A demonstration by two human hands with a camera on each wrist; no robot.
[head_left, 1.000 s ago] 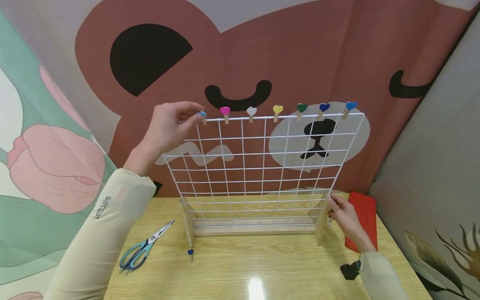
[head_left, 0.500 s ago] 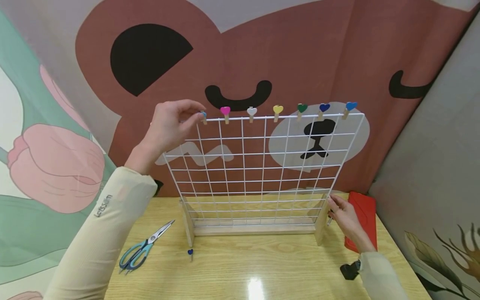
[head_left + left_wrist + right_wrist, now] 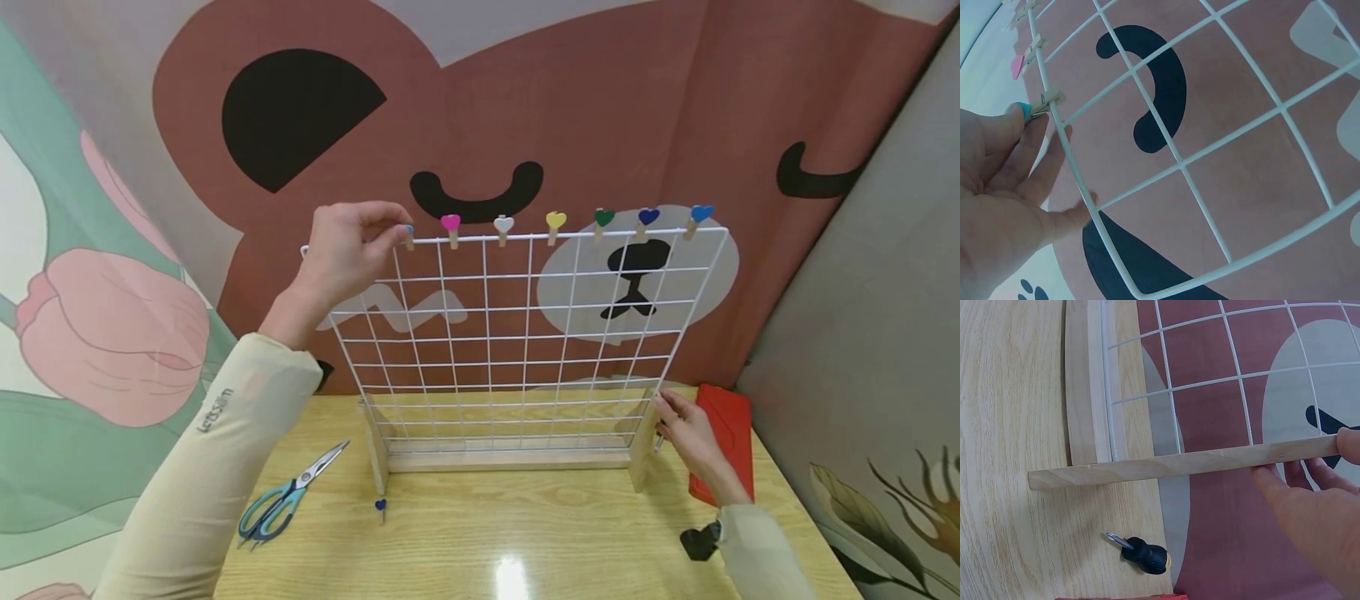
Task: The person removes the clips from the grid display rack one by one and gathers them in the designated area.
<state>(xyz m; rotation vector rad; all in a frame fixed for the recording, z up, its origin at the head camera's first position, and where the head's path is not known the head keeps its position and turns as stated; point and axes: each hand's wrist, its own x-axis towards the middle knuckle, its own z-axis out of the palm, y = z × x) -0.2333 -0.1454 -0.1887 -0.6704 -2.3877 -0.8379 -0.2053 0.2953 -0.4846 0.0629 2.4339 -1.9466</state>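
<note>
A white wire grid (image 3: 487, 337) stands upright in a wooden stand (image 3: 510, 458). At the grid's upper left, my left hand (image 3: 337, 250) pinches a small clothespin with a light-blue heart (image 3: 1024, 111); the thumb covers most of the heart in the head view. This clothespin's wooden end clips over the top wire in the left wrist view. To its right, several heart clothespins line the same wire, among them a pink one (image 3: 451, 222), a white one (image 3: 503, 223) and a yellow one (image 3: 556, 219). My right hand (image 3: 690, 433) grips the stand's right wooden upright (image 3: 1210, 464).
Scissors (image 3: 292, 496) with teal-and-dark handles lie left of the stand. A dark-blue heart clothespin (image 3: 381, 507) lies by the stand's left foot. Beyond the right upright are a stubby screwdriver (image 3: 1147, 556) and a red case (image 3: 723, 442). A patterned cloth (image 3: 600, 125) hangs behind the table.
My left thumb has moved over the light-blue heart, hiding more of it, and the left wrist has shifted slightly right. The right hand and the stand have stayed where they were.
</note>
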